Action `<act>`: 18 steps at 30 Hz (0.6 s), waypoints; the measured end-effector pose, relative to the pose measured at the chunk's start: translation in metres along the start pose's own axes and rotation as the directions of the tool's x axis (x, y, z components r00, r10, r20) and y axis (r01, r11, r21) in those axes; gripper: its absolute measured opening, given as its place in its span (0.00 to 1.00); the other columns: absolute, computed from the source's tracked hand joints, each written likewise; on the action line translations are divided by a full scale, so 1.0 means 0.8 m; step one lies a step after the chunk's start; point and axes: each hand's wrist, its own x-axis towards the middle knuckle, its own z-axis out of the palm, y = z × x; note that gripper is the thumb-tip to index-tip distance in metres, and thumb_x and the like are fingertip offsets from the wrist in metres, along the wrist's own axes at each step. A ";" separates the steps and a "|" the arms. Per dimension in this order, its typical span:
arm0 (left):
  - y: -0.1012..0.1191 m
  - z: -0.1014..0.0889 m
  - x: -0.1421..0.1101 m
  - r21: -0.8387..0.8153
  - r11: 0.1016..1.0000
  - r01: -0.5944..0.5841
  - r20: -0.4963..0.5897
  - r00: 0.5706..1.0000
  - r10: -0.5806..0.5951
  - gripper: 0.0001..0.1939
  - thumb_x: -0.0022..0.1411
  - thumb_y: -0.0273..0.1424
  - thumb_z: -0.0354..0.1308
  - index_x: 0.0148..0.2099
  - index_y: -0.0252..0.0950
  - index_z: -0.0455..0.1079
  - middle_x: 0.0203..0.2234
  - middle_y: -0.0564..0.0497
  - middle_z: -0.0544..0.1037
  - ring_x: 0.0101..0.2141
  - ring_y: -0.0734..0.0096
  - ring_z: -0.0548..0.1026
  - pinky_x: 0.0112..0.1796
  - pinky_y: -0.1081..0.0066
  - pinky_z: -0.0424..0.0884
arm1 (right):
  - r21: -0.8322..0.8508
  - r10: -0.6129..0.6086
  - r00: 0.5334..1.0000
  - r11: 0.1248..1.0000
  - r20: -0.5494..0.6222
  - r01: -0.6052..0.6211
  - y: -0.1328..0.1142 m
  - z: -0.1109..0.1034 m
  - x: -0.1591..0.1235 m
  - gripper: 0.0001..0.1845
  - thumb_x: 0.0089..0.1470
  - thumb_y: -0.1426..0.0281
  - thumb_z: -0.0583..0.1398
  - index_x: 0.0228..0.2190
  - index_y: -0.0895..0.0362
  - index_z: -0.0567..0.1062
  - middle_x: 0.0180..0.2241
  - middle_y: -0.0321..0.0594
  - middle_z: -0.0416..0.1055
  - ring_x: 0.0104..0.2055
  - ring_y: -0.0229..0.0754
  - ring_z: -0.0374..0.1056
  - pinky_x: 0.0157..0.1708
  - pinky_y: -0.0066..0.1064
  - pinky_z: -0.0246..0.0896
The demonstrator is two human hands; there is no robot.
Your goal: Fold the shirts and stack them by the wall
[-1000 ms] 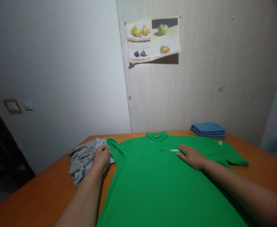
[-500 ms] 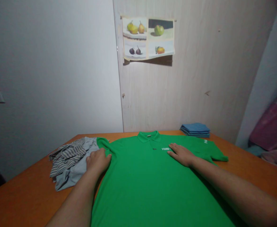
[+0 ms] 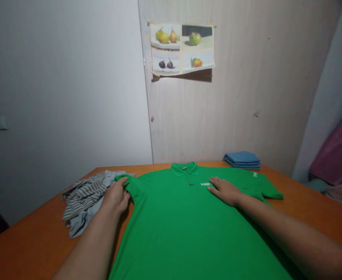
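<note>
A green polo shirt [image 3: 185,221] lies face up on the orange-brown table [image 3: 39,233], its collar at the far side. My left hand [image 3: 118,194] pinches the edge of the shirt's left-hand sleeve, lifting it slightly. Flat on the chest, beside a white printed logo, rests my right hand [image 3: 223,190], with its fingers stretched out and nothing held. The right-hand sleeve is spread out on the table. The shirt's lower part runs out of view toward me.
Left of the shirt is a crumpled heap of striped and grey clothes [image 3: 86,198], close to my left hand. A stack of folded blue cloth [image 3: 242,159] sits at the table's back right. Behind the table stands a wall with a fruit picture [image 3: 182,48].
My left hand has shifted its hold on the sleeve, which now extends farther outward with its edge less bunched. My right hand has stayed flat on the chest. The view has turned right.
</note>
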 end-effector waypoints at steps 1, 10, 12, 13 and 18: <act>0.003 -0.001 0.001 -0.035 0.999 0.026 0.001 1.000 -0.026 0.02 0.55 0.25 0.57 0.32 0.36 0.66 0.23 0.53 0.72 0.23 0.71 0.73 0.28 0.70 0.73 | -0.001 0.000 1.000 1.000 -0.004 0.000 0.000 0.001 0.000 0.43 0.62 0.44 0.44 0.64 0.61 0.61 0.67 0.52 0.54 0.69 0.55 0.48 0.66 0.48 0.44; 0.008 -0.009 -0.002 -0.109 0.972 0.207 0.114 0.974 -0.195 0.06 0.65 0.30 0.52 0.33 0.36 0.63 0.22 0.53 0.70 0.18 0.75 0.69 0.16 0.77 0.63 | 0.000 -0.008 1.000 1.000 -0.022 0.008 0.007 0.007 0.002 0.44 0.62 0.42 0.43 0.64 0.61 0.62 0.67 0.52 0.54 0.69 0.55 0.50 0.66 0.49 0.46; 0.005 -0.010 -0.002 -0.089 0.969 0.230 0.142 0.966 -0.216 0.07 0.65 0.30 0.53 0.32 0.35 0.64 0.21 0.54 0.69 0.15 0.78 0.65 0.13 0.79 0.55 | -0.002 -0.008 1.000 1.000 -0.024 0.008 0.008 0.008 0.002 0.44 0.62 0.42 0.43 0.64 0.60 0.62 0.67 0.52 0.54 0.69 0.55 0.50 0.66 0.48 0.46; 0.003 -0.010 -0.001 -0.078 0.971 0.226 0.144 0.966 -0.213 0.07 0.64 0.30 0.55 0.32 0.35 0.65 0.20 0.55 0.69 0.14 0.79 0.63 0.12 0.79 0.52 | -0.002 -0.007 1.000 1.000 -0.026 0.007 0.008 0.008 0.002 0.44 0.62 0.42 0.43 0.64 0.60 0.62 0.67 0.51 0.55 0.69 0.55 0.50 0.66 0.48 0.46; -0.013 -0.008 0.007 -0.020 0.995 0.101 0.052 0.994 -0.099 0.09 0.54 0.26 0.64 0.38 0.35 0.69 0.22 0.56 0.73 0.16 0.78 0.68 0.16 0.79 0.60 | -0.001 -0.004 1.000 1.000 -0.028 0.004 0.007 0.007 0.002 0.44 0.61 0.42 0.43 0.64 0.60 0.62 0.67 0.51 0.54 0.69 0.55 0.50 0.66 0.48 0.45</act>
